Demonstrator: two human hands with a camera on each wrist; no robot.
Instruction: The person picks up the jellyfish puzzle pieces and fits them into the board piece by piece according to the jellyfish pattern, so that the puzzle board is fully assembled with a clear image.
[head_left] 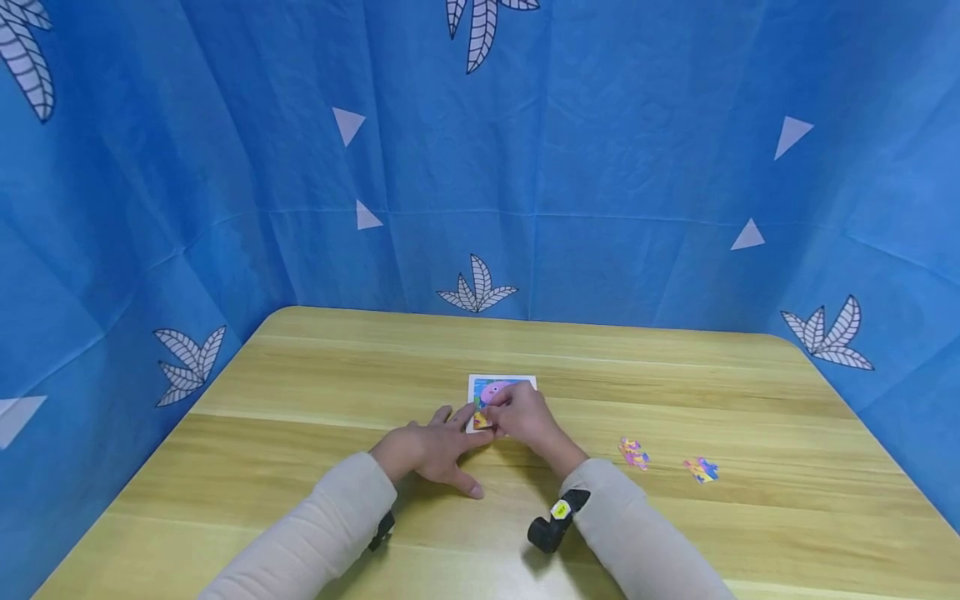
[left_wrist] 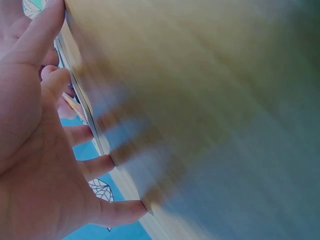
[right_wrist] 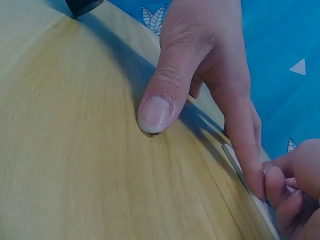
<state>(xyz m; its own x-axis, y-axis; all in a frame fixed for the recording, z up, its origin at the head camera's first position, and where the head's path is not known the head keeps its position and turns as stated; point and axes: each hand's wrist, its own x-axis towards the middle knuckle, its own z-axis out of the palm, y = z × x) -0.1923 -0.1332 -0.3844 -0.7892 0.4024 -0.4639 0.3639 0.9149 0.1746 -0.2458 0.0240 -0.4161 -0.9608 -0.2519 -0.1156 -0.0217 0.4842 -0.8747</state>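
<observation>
A small white-framed jigsaw puzzle board [head_left: 471,392] with a pink cartoon pig picture lies on the wooden table. My left hand [head_left: 442,450] is spread low over the table, its fingertips along the board's left and near edges. The left wrist view shows those fingers [left_wrist: 102,166] reaching to the board's edge. Over the board, my right hand [head_left: 523,412] has its thumb and fingers brought together at the lower part of the picture. They pinch a small colourful puzzle piece [left_wrist: 75,106], mostly hidden by the fingers.
To the right on the table lie a small cluster of pink and yellow puzzle pieces [head_left: 633,452] and another cluster with yellow and blue [head_left: 702,469]. A blue patterned curtain [head_left: 600,167] surrounds the table's back and sides. Each wrist carries a black camera mount [head_left: 557,523].
</observation>
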